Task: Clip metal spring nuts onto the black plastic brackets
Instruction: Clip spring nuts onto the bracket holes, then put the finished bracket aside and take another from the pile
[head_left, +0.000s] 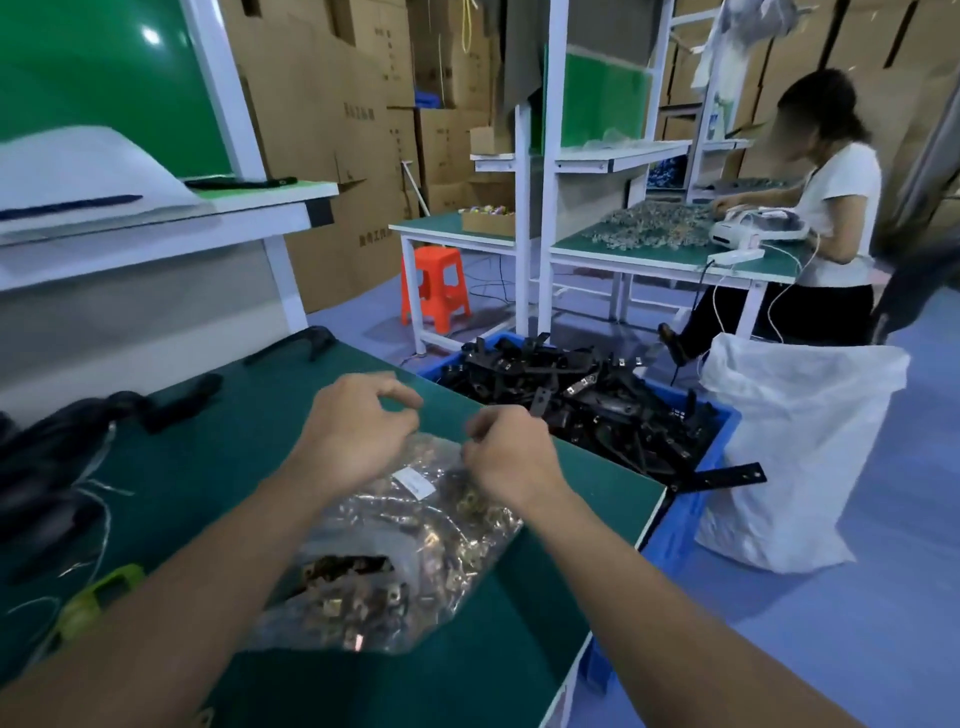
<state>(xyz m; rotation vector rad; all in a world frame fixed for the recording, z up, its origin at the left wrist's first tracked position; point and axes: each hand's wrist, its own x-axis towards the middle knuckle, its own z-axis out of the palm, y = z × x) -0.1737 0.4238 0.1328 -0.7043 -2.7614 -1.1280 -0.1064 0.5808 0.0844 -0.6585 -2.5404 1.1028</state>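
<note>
Green bench (208, 467) holds the spring-nut bag (405, 545); left hand (358, 431) and right hand (506, 452) curl at its far edge, grip unclear.

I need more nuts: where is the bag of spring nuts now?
Head view, low centre: the bag lies on the green table, under the left hand and right hand, left of the blue crate of brackets.

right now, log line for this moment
left hand, right hand: curled above clear plastic bag of metal spring nuts | black plastic brackets: in blue crate
</note>
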